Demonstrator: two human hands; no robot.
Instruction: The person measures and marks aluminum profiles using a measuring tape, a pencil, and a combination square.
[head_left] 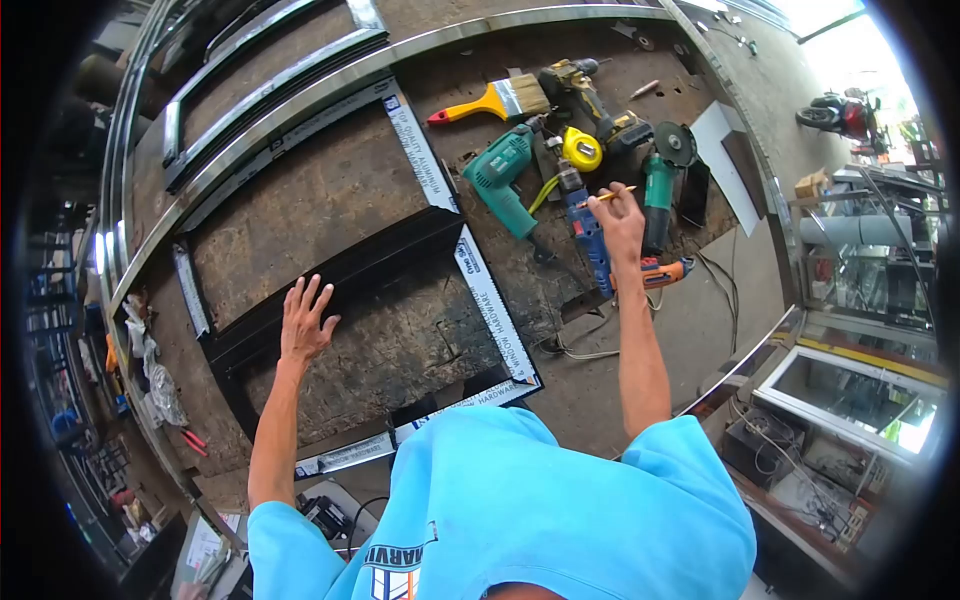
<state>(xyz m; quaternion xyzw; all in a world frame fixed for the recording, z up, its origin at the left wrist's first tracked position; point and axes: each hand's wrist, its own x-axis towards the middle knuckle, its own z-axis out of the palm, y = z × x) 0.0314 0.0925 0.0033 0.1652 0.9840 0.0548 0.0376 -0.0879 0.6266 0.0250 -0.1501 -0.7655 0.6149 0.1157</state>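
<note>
My left hand [305,320] rests with spread fingers on a long black metal profile [340,285] that lies slantwise across a rectangular frame. White and blue printed tape covers parts of the frame [495,320]. In my right hand [622,228] a yellow pencil [612,195] is pinched between the fingers, above the tools on the right of the bench. Closest beneath that hand is a blue power drill [588,235], partly hidden by it. A yellow tape measure [581,149] and a green angle grinder [658,195] lie beside it.
A green drill [502,178], a paintbrush [495,98] and a yellow-black cordless drill [590,100] lie on the worn wooden bench [290,225]. Metal rails edge the bench. Cables [735,290] hang at the right. Another frame [275,85] lies at the far left.
</note>
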